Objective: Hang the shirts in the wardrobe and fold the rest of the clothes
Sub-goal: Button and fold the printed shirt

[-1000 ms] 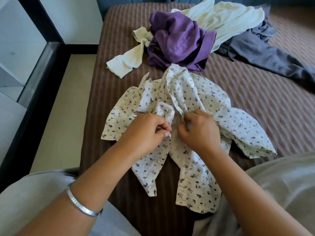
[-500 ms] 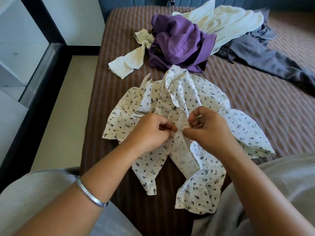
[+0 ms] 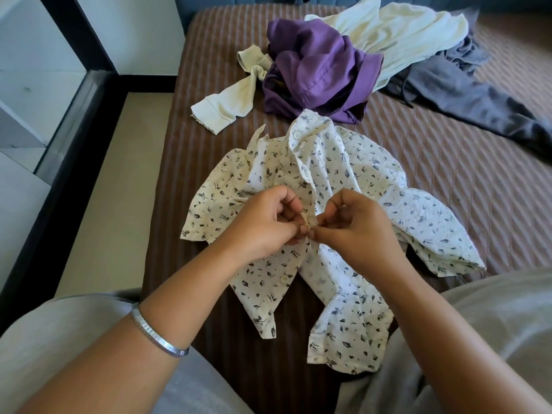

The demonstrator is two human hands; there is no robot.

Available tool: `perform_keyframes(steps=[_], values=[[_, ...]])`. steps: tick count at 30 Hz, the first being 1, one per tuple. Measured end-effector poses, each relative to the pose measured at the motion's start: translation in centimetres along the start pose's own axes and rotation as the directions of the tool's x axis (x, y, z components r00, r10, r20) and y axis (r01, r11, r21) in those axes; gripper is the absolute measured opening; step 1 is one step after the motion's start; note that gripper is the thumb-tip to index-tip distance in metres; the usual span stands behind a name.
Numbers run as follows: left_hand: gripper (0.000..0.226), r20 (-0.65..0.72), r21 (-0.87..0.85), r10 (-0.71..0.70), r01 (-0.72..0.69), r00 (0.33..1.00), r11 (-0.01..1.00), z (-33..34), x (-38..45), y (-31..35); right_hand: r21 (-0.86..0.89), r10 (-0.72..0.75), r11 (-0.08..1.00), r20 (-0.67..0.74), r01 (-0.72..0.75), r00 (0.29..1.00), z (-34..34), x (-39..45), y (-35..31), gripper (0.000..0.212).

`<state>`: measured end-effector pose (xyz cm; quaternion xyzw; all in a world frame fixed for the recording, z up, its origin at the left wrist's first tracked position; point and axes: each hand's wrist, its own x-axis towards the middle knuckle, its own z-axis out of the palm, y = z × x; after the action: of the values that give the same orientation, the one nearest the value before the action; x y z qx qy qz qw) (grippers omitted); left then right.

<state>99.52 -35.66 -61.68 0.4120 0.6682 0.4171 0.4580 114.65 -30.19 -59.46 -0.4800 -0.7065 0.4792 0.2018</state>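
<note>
A white leaf-print shirt (image 3: 325,186) is spread front-up on the brown striped bedcover (image 3: 448,174), roughly at the middle of the view, collar toward the far side and hem toward the near edge. Its front plackets are pinched where they meet, about halfway down the shirt. The left hand (image 3: 263,225) is curled, with thumb and fingertips gripping the left edge of the placket; the right hand (image 3: 361,225) is likewise curled, its thumb and forefinger pinching the right edge. The two sets of fingertips are touching or nearly so over the cloth. Whether a button is held between them cannot be told; it is hidden by the fingers. A white button (image 3: 283,277) is seen lower on the left front panel, undone, the panels parted below the hands.

A silver bangle (image 3: 158,336) is worn on the left wrist. Grey-clad knees (image 3: 493,324) are seen at the near corners.

Farther away on the bed, a crumpled purple garment (image 3: 316,67) is heaped on a cream garment (image 3: 397,34), one cream sleeve trailing left. A grey garment (image 3: 466,97) is stretched to the far right. Pale floor (image 3: 113,180) is seen left of the bed.
</note>
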Motion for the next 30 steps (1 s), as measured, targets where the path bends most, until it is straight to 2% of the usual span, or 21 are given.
perform_keyframes(steps=[5, 8, 12, 16, 22, 27, 30], values=[[0.030, -0.046, -0.048, 0.003, -0.005, 0.999, 0.999, 0.1, 0.0, -0.4, 0.061, -0.003, 0.998, 0.001, 0.003, 1.000, 0.0, -0.2, -0.1, 0.023], [0.029, -0.059, -0.117, -0.004, -0.003, 0.998, 0.993, 0.1, -0.2, -0.1, 0.199, 0.030, 0.980, -0.013, -0.027, 0.999, 0.0, -0.3, 0.0, 0.015], [0.029, -0.088, -0.204, -0.024, 0.005, 0.996, 0.979, 0.2, -0.5, 0.2, 0.261, 0.044, 0.965, -0.038, -0.032, 0.998, 0.4, -0.3, 0.1, 0.024], [0.027, -0.147, -0.235, -0.071, 0.035, 0.987, 0.971, 0.6, -0.6, 0.1, 0.219, 0.010, 0.976, -0.075, 0.007, 0.997, 1.1, -0.5, 0.2, 0.031], [0.022, -0.142, -0.332, -0.120, 0.067, 0.983, 0.941, 0.6, -0.6, 0.5, 0.021, -0.160, 0.986, -0.202, 0.167, 0.966, 2.6, -1.2, 0.4, 0.024], [0.023, -0.141, -0.427, -0.143, 0.070, 0.980, 0.902, 0.7, -0.7, 0.8, 0.008, -0.210, 0.976, -0.232, 0.218, 0.950, 2.5, -0.9, 0.8, 0.033], [0.028, -0.128, -0.409, -0.149, 0.084, 0.981, 0.909, 0.7, -0.7, 0.8, -0.016, -0.237, 0.970, -0.249, 0.241, 0.939, 3.1, -1.0, 0.8, 0.036]])
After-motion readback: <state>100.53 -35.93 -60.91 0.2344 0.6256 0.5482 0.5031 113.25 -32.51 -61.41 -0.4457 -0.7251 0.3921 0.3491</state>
